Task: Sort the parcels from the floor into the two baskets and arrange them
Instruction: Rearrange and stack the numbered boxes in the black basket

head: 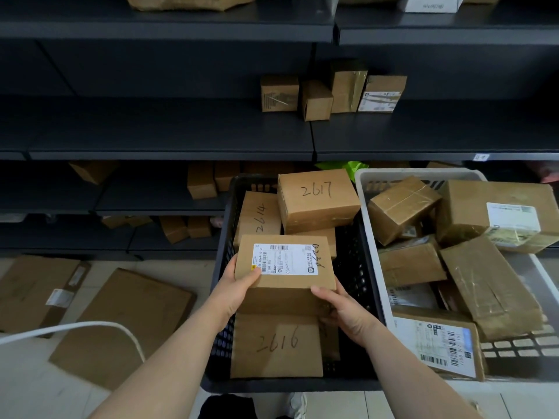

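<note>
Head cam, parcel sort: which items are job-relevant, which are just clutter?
Job: labelled box, held by left hand and right hand; black basket; white basket; flat floor parcels.

Lying about: shelf boxes; white cable; dark shelving.

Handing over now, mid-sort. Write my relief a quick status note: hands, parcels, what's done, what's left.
Left-hand grip and right-hand grip both hold the white-labelled brown cardboard box over the black plastic basket.
Done: boxes marked 2614, 2617, 2616 lie in that basket; the white plastic basket holds several parcels.
Left: set this box down, then sort the two flat cardboard parcels on the floor.
</note>
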Tool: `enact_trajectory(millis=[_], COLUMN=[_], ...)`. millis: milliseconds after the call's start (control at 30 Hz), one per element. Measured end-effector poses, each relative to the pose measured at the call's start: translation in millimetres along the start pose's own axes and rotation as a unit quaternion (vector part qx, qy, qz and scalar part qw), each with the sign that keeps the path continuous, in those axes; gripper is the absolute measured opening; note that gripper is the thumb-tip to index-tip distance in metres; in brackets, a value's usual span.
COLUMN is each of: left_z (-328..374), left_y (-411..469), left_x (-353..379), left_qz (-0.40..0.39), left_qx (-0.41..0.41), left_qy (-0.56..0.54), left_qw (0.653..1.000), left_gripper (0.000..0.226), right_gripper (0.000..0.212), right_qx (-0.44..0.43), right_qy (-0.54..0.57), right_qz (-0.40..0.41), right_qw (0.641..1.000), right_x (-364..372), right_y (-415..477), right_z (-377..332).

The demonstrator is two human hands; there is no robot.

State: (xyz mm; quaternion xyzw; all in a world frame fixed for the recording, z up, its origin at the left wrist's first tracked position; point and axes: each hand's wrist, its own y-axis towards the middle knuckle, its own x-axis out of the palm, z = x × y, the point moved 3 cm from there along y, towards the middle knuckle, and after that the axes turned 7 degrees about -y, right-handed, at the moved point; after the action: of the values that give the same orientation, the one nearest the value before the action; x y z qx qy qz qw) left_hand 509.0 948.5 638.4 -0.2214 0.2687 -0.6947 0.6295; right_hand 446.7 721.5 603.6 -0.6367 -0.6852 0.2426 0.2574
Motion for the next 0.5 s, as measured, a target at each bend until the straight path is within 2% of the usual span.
enact_trajectory(millis=[133,167,233,267,400,500], left_z=[-7.9,-8.9,-8.8,-8.1,-12.7,-19.7], left_y=[0.3,-1.6,-8.3,-13.1,-16.0,-13.9], left_x=[-1.4,-0.8,3.6,5.1,1.2,1.1], left_qz=[0.036,0.029,-0.011,-0.023,-0.04,-0.047], left_qx=[-0.047,-0.064,-0.082,-0.09,-0.085,-0.064], left_qy=[-0.002,-0.014,-0.022,-0.013,0.006,0.01], left_qw=[0.998,0.997,0.996,0.996,0.996,0.997], left_gripper=[0.092,0.088,0.062,0.057,0.078,0.085], right_gripper=[0.103,0.101,0.096,0.094,0.095,0.097], right_qx=[0.0,0.001,0.005,0.008,0.009,-0.011], right_qy=[-0.005,-0.007,-0.007,-0.004,0.006,-0.007], right_qz=[0.011,0.015,0.021,0.023,0.033,0.046], right_qw=[1.0,1.0,1.0,1.0,0.999,0.999], right_x=[-1.1,-1.1,-0.8,-0.7,1.2,2.1], right_y=[-0.2,-0.6,-1.3,-1.7,-3.1,-6.8], right_z=[1.2,1.3,1.3,1.1,0.6,0.9])
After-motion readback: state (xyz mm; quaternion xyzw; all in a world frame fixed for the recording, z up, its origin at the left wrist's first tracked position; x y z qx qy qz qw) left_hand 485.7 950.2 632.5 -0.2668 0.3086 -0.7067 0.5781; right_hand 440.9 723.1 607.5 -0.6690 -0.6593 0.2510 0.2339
